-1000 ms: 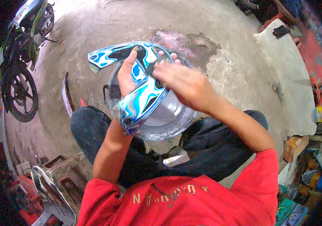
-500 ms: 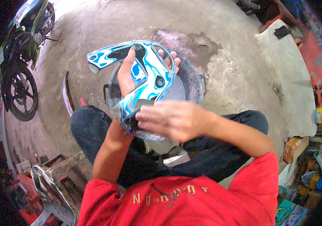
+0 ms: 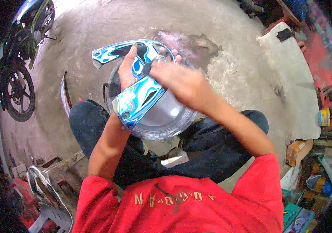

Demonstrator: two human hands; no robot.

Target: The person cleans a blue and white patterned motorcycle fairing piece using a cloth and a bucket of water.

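Note:
A curved motorcycle body panel point(image 3: 133, 101), glossy with swirls of blue, white and black, is held over a round tub point(image 3: 156, 136). My left hand point(image 3: 126, 73) supports it from beneath, thumb on the inner edge and fingertips showing past the far edge. A small dark pad point(image 3: 147, 68), perhaps sandpaper, is pinched in my right hand point(image 3: 183, 81) and presses on the panel's middle. Motion blurs that hand slightly. Greyish water point(image 3: 170, 110) shows inside the tub below the panel.
A motorcycle point(image 3: 18, 89) stands at the far left. Another curved panel piece point(image 3: 65, 95) lies on the concrete floor beside my left knee. At lower left is a grey frame-like part point(image 3: 51, 206). A cardboard box point(image 3: 298, 152) and a yellow container point(image 3: 324, 117) sit at right.
My right hand has moved the dark pad from the panel's near end up to its middle, uncovering the near end. The left hand still holds the panel, with its tilt slightly changed.

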